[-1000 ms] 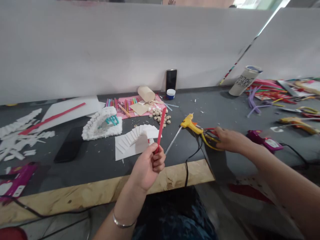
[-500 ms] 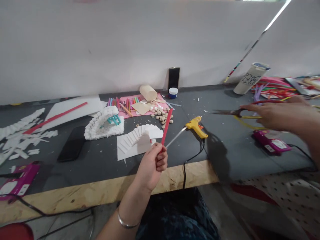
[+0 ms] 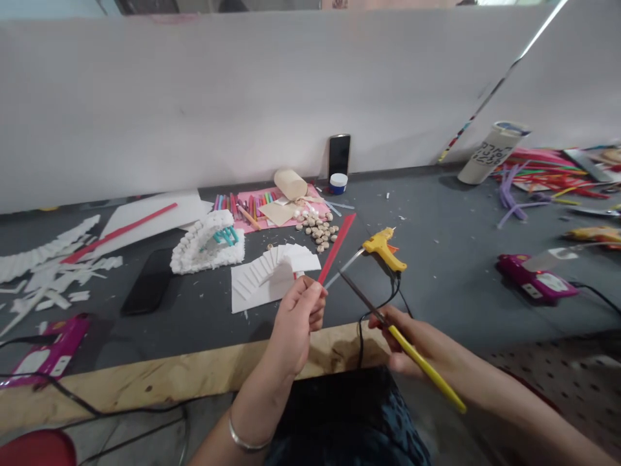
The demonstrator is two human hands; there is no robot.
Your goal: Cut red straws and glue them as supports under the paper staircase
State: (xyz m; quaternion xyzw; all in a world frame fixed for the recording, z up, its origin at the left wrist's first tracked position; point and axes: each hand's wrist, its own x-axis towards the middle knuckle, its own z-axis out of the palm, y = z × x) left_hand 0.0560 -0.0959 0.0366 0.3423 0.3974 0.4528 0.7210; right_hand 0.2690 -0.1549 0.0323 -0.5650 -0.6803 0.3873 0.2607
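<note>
My left hand (image 3: 299,317) pinches the lower end of a flat red strip (image 3: 337,248), which points up and to the right over the table. To its right, my right hand (image 3: 412,340) grips a pair of scissors (image 3: 422,366) with yellow handles; the blades point up and left toward the strip, apart from it. Just beyond the hands lies a yellow glue gun (image 3: 385,249) with a clear glue stick (image 3: 345,268) in its back end. A white card (image 3: 257,294) with a curved row of white strips lies behind my left hand.
A white bumpy-edged model (image 3: 194,249) with teal sticks stands left of the card, near a black phone (image 3: 147,281). Wooden discs (image 3: 320,232), markers and a paper roll (image 3: 290,184) lie farther back. Purple power boxes (image 3: 536,279) and cables flank the workspace.
My right hand has brought the scissors from the far right down and inward, close to the red strip. My left hand still holds the strip, now tilted more to the right.
</note>
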